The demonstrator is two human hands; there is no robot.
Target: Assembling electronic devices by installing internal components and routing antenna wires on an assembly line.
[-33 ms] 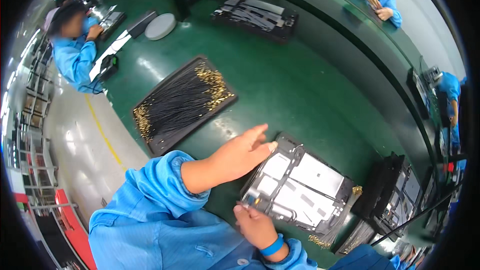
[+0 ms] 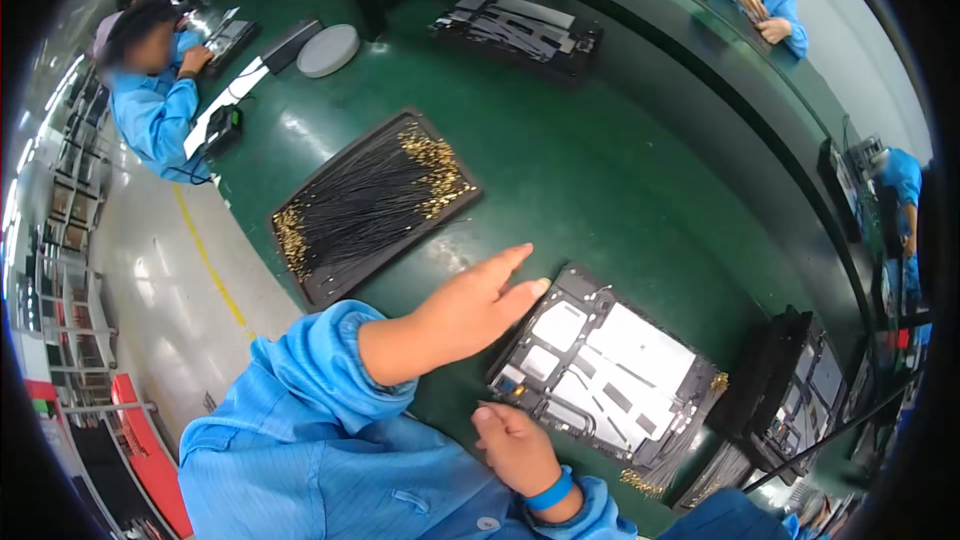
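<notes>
Green, glossy tabletop [image 2: 560, 170], seen from above. The flat rectangular device with a black frame and silver-white panels [image 2: 607, 368] lay at a slant in front of the wearer, right of centre, panel side up. Black cabling ran across its inside; a small orange patch showed near its left edge.

Left hand [image 2: 472, 312], in a blue cloth sleeve [image 2: 330, 365]: open, thumb and forefinger spread apart, thumb tip at the device's upper left corner. Could not tell whether it touched or stopped just short.

Right hand [image 2: 520, 452], blue band [image 2: 549, 491] at the wrist: fingers loosely bent, just beside the device's lower left edge. Palm side hidden, so could not tell whether the fingers were closed on anything.

Thin grey cables with gold-coloured ends [image 2: 672, 455] stuck out past the device's right and lower edges. Just right of it stood a stack of black-framed devices [image 2: 790, 390].

Left of the device, well apart: dark rectangular shallow tray [image 2: 325, 292], filled with thin black wires with gold-coloured tips [image 2: 365, 195]. Farther back, a pale round disc [image 2: 328, 50] and more black-and-silver devices [image 2: 515, 35]. Blue-clothed co-workers sat at upper left [image 2: 155, 115] and upper right [image 2: 785, 0].
</notes>
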